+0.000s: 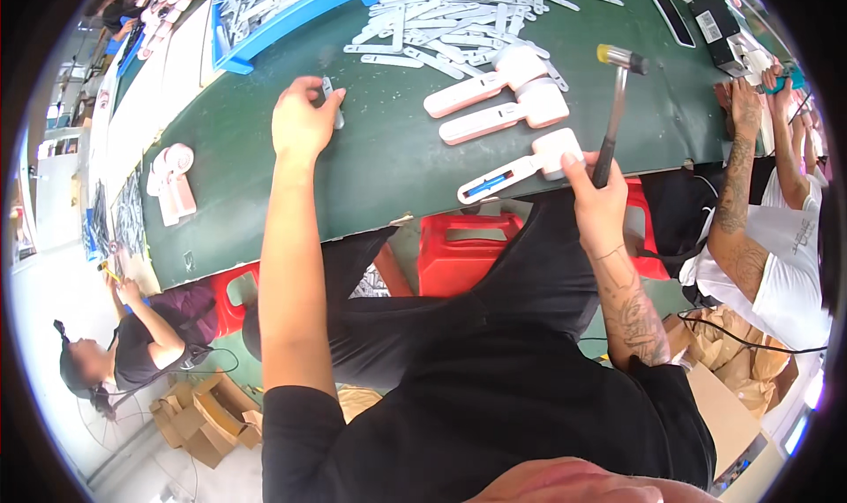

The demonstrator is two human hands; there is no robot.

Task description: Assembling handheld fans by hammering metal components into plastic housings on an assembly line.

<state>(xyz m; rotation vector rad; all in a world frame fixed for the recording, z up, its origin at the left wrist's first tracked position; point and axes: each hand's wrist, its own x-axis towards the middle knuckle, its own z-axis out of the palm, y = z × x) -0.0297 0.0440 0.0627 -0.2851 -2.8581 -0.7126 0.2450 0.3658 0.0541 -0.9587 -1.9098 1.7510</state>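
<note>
My left hand (300,122) is over the green table, fingers closed on a small grey plastic strip (338,115). My right hand (600,205), at the table's near edge, grips a small hammer (616,106) by its dark handle, with the yellow-and-black head raised. Its thumb and fingers also touch the round end of a pale pink handheld device (498,179), whose handle slot shows a blue part inside. Beyond it lie two similar pink devices, a nearer one (483,122) and a farther one (463,94), side by side with handles pointing left.
A pile of grey strips (441,18) covers the far middle, beside a blue bin (296,13) of more strips. More pink pieces (172,185) lie at left. A phone (672,18) and black box (719,31) stand far right. Co-workers sit on both sides; a red stool (463,265) is below.
</note>
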